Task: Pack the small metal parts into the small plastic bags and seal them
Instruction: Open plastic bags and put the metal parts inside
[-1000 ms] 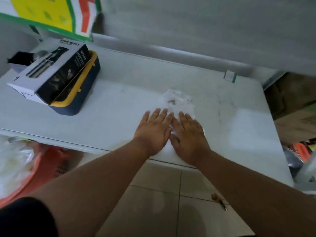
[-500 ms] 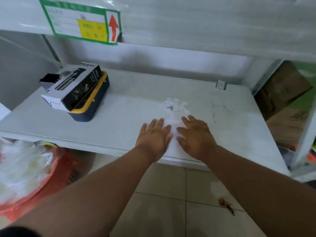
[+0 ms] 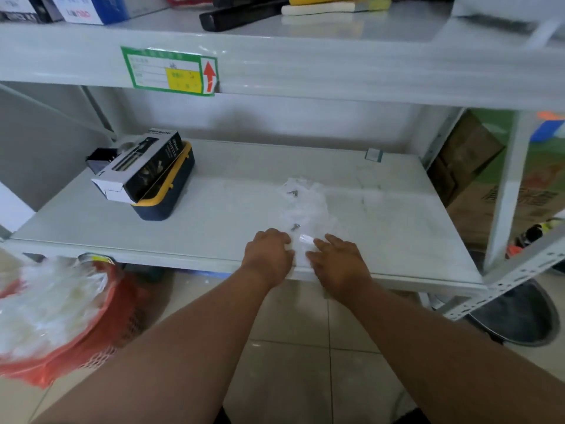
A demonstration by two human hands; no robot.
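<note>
A loose heap of small clear plastic bags (image 3: 305, 206) lies on the white lower shelf (image 3: 232, 209). Two small metal parts show in it, one screw (image 3: 295, 227) just beyond my fingers and another (image 3: 293, 193) further back. My left hand (image 3: 266, 252) is at the heap's near edge, fingers curled, pinching the nearest small bag (image 3: 305, 240). From the other side my right hand (image 3: 339, 258) pinches the same bag between thumb and forefinger. What that bag holds is hidden.
A black-and-white carton (image 3: 140, 163) rests on a blue and yellow case (image 3: 171, 191) at the shelf's left. An upper shelf with a green label (image 3: 171, 71) overhangs. An orange basket of plastic (image 3: 61, 313) stands lower left; a metal post (image 3: 507, 185) and cardboard boxes (image 3: 470, 166) stand on the right.
Both hands were lying flat on the bags; they have drawn back toward the shelf's front edge and curled their fingers on the nearest bag. The view has lifted and pulled back.
</note>
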